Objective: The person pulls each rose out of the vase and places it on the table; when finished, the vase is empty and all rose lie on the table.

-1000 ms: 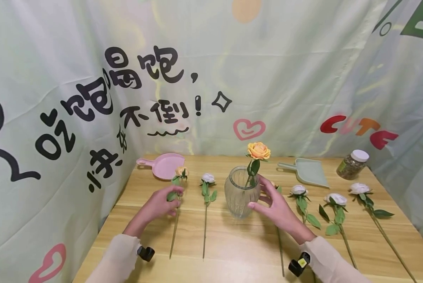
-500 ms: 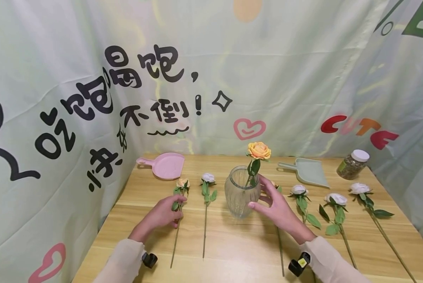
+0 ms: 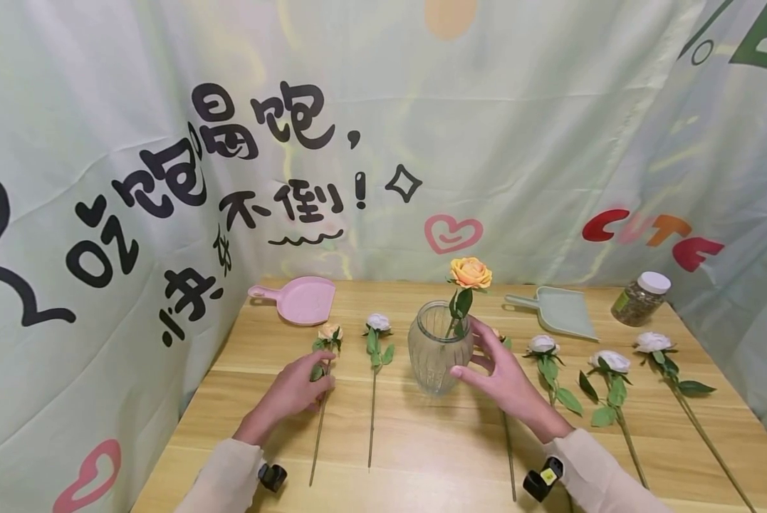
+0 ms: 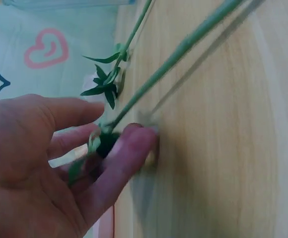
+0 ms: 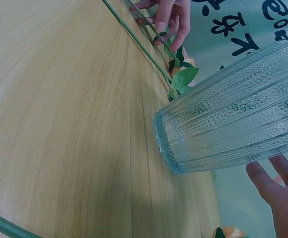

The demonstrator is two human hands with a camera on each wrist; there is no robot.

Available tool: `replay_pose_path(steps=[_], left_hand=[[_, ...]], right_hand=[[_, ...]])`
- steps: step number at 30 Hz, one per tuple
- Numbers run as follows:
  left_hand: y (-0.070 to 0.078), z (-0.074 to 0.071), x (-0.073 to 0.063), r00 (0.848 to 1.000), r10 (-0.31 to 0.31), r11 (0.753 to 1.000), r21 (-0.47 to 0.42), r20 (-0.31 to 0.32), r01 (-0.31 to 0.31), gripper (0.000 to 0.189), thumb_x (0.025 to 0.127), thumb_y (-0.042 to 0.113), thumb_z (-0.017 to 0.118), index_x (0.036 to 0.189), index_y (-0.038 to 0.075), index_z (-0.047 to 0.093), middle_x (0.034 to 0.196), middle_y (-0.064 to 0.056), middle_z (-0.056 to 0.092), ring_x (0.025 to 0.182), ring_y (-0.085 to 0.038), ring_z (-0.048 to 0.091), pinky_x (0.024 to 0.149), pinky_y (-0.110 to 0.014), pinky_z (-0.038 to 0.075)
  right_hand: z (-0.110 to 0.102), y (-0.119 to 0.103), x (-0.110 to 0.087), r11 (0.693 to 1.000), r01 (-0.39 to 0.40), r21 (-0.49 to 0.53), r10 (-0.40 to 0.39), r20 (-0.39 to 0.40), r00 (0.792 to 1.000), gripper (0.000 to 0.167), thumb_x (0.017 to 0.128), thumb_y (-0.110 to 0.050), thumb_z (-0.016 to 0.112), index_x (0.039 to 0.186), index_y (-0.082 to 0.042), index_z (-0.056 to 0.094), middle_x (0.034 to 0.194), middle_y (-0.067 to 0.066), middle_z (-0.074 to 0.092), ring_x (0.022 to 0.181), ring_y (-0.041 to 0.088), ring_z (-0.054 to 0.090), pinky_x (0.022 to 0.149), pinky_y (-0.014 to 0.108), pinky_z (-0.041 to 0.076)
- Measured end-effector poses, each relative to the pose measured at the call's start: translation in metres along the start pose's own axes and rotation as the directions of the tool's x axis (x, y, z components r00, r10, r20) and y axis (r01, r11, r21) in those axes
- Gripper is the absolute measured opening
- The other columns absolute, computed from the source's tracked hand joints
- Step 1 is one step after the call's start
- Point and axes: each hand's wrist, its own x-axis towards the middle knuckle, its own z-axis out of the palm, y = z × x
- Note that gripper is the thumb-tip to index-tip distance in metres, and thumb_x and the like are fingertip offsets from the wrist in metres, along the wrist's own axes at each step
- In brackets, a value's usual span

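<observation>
My left hand (image 3: pixel 291 388) holds the leafy upper stem of a peach artificial rose (image 3: pixel 330 333) at the table's left. In the left wrist view its green stem (image 4: pixel 176 57) runs between my thumb and fingers, which are partly blurred. A ribbed clear glass vase (image 3: pixel 431 363) stands at mid-table, with one yellow-orange rose (image 3: pixel 470 273) upright in it. My right hand (image 3: pixel 505 377) grips the vase's right side, thumb in front and fingers behind. Beside the left hand lies a white rose (image 3: pixel 378 323). Another rose's stem (image 3: pixel 508 456) lies partly hidden behind my right hand.
Several white roses, one of them a white rose (image 3: pixel 609 361), lie on the right of the wooden table (image 3: pixel 415 456). At the back are a pink dustpan (image 3: pixel 305 301), a grey-green dustpan (image 3: pixel 564 311) and a white-lidded jar (image 3: pixel 639 299). A printed curtain (image 3: pixel 524 142) hangs behind.
The peach rose has shifted toward me with my left hand, mostly between the first two frames. The left fingers have since drawn in around its stem. My right hand and the vase stay put.
</observation>
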Motion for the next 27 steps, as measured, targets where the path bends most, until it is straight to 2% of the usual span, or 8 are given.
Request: replay_pose_path(steps=[2,4,10,14,19,23,27], left_hand=[[-0.0009,-0.0006,-0.0002,1.000,0.011,1.000,0.009,-0.012,-0.011,0.041,0.108,0.009,0.067,0.149,0.012,0.063,0.100,-0.008,0.071,0.068,-0.018,0.067,0.052,-0.031,0.065],[-0.0015,-0.0008,-0.0005,1.000,0.018,1.000,0.001,-0.019,-0.017,0.039,0.109,0.008,0.066,0.147,0.012,0.064,0.094,-0.005,0.072,0.069,-0.018,0.067,0.052,-0.031,0.065],[-0.0023,0.0023,-0.0008,0.999,0.002,0.996,-0.092,-0.038,-0.006,0.051,0.106,0.008,0.070,0.155,0.010,0.056,0.114,-0.008,0.076,0.070,-0.017,0.071,0.057,-0.031,0.067],[-0.0023,0.0043,-0.0005,0.998,-0.008,0.995,-0.099,-0.063,0.002,0.061,0.103,0.010,0.074,0.159,0.007,0.049,0.109,-0.007,0.075,0.068,-0.017,0.071,0.056,-0.030,0.067],[-0.0028,0.0041,0.0027,0.996,0.008,0.999,-0.035,-0.091,-0.011,0.055,0.101,0.008,0.075,0.154,0.005,0.059,0.096,-0.009,0.068,0.059,-0.016,0.069,0.051,-0.028,0.064],[-0.0030,0.0031,0.0036,0.993,0.007,1.000,-0.021,-0.115,-0.009,0.050,0.100,0.008,0.077,0.149,0.005,0.064,0.106,-0.013,0.064,0.054,-0.016,0.068,0.049,-0.028,0.063],[-0.0025,0.0039,0.0022,0.995,-0.019,0.996,-0.090,-0.093,0.011,0.049,0.100,0.005,0.077,0.147,0.004,0.065,0.118,-0.018,0.060,0.060,-0.017,0.069,0.053,-0.031,0.066]], right_hand=[[0.0000,-0.0001,0.0000,1.000,0.003,0.001,-0.003,0.000,1.000,0.095,0.099,-0.015,0.082,0.174,-0.013,0.024,0.166,0.022,0.045,0.148,0.043,0.051,0.110,0.012,0.051],[0.0002,-0.0001,-0.0002,1.000,0.002,0.003,-0.002,-0.001,1.000,0.095,0.099,-0.014,0.082,0.174,-0.012,0.024,0.167,0.022,0.044,0.148,0.043,0.050,0.110,0.012,0.051],[0.0011,0.0015,0.0003,1.000,0.003,-0.008,-0.003,-0.005,1.000,0.093,0.100,-0.014,0.081,0.174,-0.013,0.025,0.167,0.022,0.044,0.148,0.045,0.050,0.111,0.015,0.052],[0.0017,0.0020,0.0007,1.000,0.006,-0.010,-0.006,-0.003,1.000,0.092,0.101,-0.014,0.080,0.174,-0.014,0.025,0.166,0.022,0.045,0.147,0.045,0.051,0.111,0.014,0.051],[0.0016,0.0023,0.0007,1.000,-0.002,-0.001,0.002,-0.002,1.000,0.092,0.101,-0.014,0.080,0.174,-0.015,0.024,0.166,0.022,0.045,0.148,0.045,0.051,0.110,0.011,0.050],[0.0017,0.0022,0.0008,1.000,-0.001,-0.002,0.001,-0.002,1.000,0.092,0.101,-0.014,0.080,0.174,-0.015,0.025,0.166,0.022,0.045,0.148,0.045,0.051,0.110,0.011,0.050],[0.0020,0.0021,0.0007,1.000,0.004,-0.005,-0.004,-0.004,1.000,0.092,0.101,-0.013,0.080,0.174,-0.015,0.025,0.166,0.022,0.045,0.148,0.045,0.050,0.110,0.012,0.050]])
